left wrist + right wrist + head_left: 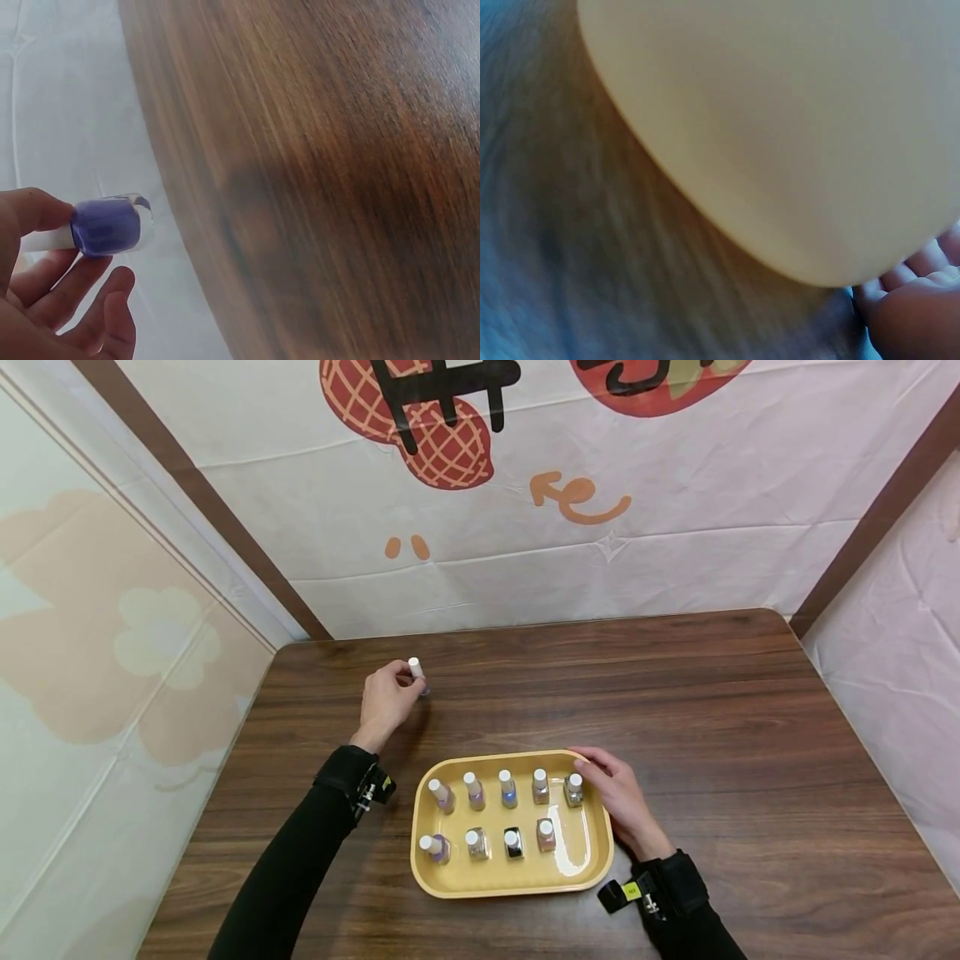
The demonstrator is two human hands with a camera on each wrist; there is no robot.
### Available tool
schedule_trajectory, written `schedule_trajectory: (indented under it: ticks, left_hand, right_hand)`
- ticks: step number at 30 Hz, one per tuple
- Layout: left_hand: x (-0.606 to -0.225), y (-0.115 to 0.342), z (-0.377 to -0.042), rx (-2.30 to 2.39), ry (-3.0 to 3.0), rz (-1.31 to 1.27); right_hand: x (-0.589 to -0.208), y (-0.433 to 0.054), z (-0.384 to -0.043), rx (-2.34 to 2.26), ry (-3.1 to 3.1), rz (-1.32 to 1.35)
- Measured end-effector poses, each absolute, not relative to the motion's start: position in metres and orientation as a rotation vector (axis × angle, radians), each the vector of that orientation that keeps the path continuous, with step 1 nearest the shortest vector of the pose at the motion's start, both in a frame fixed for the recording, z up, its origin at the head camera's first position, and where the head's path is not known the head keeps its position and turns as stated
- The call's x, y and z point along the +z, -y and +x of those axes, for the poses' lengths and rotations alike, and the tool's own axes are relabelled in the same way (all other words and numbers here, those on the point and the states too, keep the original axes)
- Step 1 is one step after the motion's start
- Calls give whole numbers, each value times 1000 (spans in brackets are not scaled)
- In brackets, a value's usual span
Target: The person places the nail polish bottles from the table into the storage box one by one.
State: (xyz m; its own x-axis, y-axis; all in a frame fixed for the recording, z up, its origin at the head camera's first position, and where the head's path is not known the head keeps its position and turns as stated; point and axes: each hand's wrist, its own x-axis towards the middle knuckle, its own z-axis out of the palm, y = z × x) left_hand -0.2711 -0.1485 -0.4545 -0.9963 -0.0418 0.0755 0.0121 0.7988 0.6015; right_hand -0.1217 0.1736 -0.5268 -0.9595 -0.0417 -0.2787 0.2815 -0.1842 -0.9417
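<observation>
My left hand [387, 700] pinches a nail polish bottle [416, 670] by its white cap, over the far left part of the table. In the left wrist view, purple polish [109, 225] fills the clear glass, and its base points away from the fingers. My right hand [618, 797] grips the far right corner of a yellow tray [517, 888], its thumb at the rim. Two rows of nail polish bottles stand or lean in the tray, among them a blue one [508, 793], a black one [513, 843] and a purple one [435, 847].
The tray sits on a dark wood-grain table [712, 710], near its front. A white printed cloth [510, 585] hangs behind the far edge. More printed sheeting [97, 693] covers the left side, and a pale sheet hangs at the right.
</observation>
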Motion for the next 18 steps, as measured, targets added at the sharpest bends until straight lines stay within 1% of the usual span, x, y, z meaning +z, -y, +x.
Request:
schedule_trajectory:
  ticks: [11,18]
  left_hand:
    - [-444,141,-261,-876,2888,-151]
    - [-435,135,-254,-858,2891,-197]
  right_hand:
    - [-526,-173,-122,-2239,-1856,291]
    - [-526,-173,-122,-2246,-1858,290]
